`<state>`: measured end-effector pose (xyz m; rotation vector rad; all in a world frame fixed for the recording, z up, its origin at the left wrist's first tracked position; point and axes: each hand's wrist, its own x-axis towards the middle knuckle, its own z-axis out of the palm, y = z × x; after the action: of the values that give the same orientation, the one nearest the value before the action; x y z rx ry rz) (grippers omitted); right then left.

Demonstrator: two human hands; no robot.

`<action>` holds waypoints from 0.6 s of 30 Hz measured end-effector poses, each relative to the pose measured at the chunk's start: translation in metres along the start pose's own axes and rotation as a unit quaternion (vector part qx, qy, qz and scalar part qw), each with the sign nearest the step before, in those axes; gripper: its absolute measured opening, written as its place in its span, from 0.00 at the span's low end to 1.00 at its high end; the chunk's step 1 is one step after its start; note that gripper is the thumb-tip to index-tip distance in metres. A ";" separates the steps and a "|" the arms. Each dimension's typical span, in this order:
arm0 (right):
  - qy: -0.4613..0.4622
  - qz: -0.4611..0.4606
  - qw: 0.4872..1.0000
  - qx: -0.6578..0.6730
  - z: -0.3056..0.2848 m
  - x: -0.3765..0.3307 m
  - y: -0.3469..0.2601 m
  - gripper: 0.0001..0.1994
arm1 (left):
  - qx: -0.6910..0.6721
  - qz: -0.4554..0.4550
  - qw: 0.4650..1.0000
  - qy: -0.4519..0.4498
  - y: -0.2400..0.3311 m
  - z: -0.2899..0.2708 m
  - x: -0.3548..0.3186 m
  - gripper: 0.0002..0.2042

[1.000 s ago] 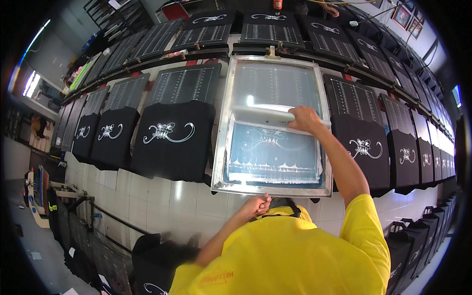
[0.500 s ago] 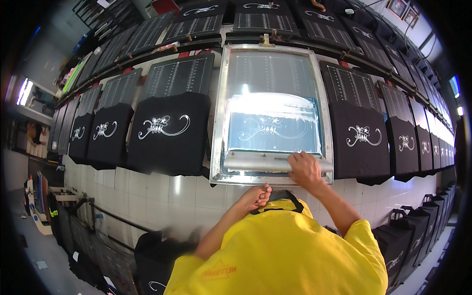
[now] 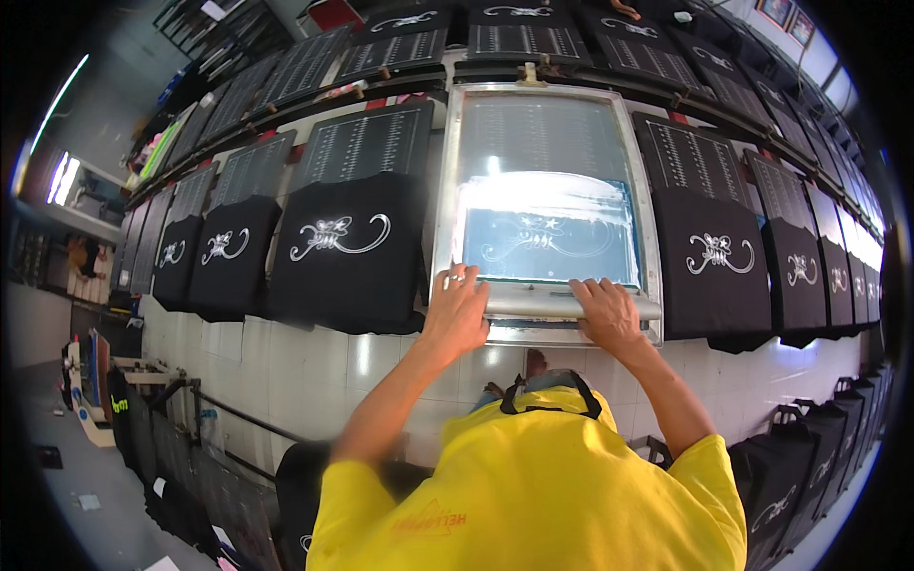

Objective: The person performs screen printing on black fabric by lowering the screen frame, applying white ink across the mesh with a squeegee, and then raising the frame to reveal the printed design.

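Observation:
A metal-framed printing screen (image 3: 644, 162) lies over a board in front of me. White ink (image 3: 547, 195) forms a band across its middle, and below that a curling floral design shows through the blue mesh. A long grey squeegee (image 3: 533, 303) lies across the near end of the screen. My right hand (image 3: 609, 312) is closed over its right part, fingers bent over the bar. My left hand (image 3: 457, 312) is closed at its left end, beside the frame's left edge, and hides that end of the bar.
Black shirts with white printed designs lie on boards to the left (image 3: 328, 257) and right (image 3: 714, 252). A rail (image 3: 381, 86) runs behind the screen, with another row of boards beyond. More black shirts (image 3: 809, 466) hang at the lower right. A person (image 3: 86, 257) is at the far left.
My left hand has moved from near my body up to the squeegee's left end. My right hand stays on the bar. The whole view has shifted slightly.

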<state>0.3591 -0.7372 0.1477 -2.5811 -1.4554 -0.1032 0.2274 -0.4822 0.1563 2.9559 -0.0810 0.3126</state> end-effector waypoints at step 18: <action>-0.014 0.067 0.996 0.051 -0.035 -0.021 0.073 0.15 | -0.093 -0.082 0.990 -0.074 -0.026 0.022 0.021 0.10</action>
<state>0.4114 -0.7988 0.1700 -2.5980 -1.2564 0.0242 0.2542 -0.4609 0.1357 2.7731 0.1076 0.0582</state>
